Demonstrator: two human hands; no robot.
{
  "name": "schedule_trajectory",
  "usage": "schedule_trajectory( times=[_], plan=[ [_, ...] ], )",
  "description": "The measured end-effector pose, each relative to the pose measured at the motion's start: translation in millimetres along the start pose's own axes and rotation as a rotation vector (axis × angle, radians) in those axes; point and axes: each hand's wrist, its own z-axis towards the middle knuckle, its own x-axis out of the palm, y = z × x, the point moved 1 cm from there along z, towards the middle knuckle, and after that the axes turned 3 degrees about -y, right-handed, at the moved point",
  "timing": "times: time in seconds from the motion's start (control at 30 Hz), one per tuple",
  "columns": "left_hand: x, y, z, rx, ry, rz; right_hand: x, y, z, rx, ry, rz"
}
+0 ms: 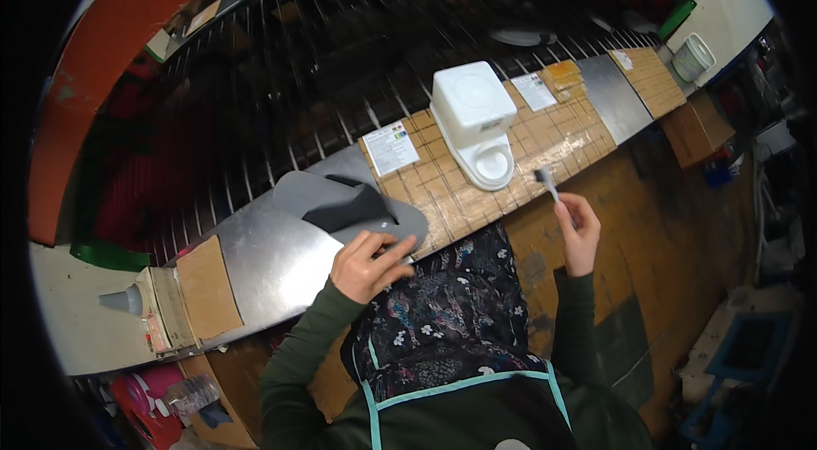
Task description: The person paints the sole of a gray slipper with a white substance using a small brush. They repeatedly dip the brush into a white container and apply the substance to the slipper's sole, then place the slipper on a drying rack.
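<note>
A grey slide sandal [294, 192] with a wide black strap [351, 210] lies on the bench, left of centre. Over its near end is my left hand [364, 270], fingers apart; the fingertips seem to touch the sole, though whether they press on it I cannot tell. My right hand [580, 233] pinches a small brush [551, 185] by its pale handle, dark bristles pointing up and away from me. Between the hands, farther off, stands a white glue dispenser [473, 101] with a round dish [492, 164] at its front. The brush is apart from that dish.
Taped cardboard [557, 148] covers part of the metal bench [264, 254]. Printed cards [391, 149] and a yellowish block [563, 78] lie on it. Beyond runs a dark rack of metal bars [319, 139]. A white tub [693, 59] stands far right, a grey cone [122, 300] far left.
</note>
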Motion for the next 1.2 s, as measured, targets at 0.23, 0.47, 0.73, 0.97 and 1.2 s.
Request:
schedule_trajectory(
  times=[0.23, 0.47, 0.73, 0.97, 1.2],
  plan=[
    [-50, 65, -37, -0.386, 0.023, 0.12, 27, 10, 43, -0.521, 0.059, -0.709],
    [-38, 50, -65, -0.65, 0.078, -0.011, 37, 23, 65, -0.774, 0.025, -0.86],
    [-1, 12, -67, -0.225, 0.239, 0.185, 36, 22, 54, -0.77, 0.043, -0.856],
    [15, 29, -81, -0.815, -0.317, -0.758, 39, 26, 51, -0.748, 0.062, -0.886],
    [24, 19, -60, -0.422, -0.961, -1.835, 45, 28, 52, -0.819, 0.092, -0.979]
  ],
)
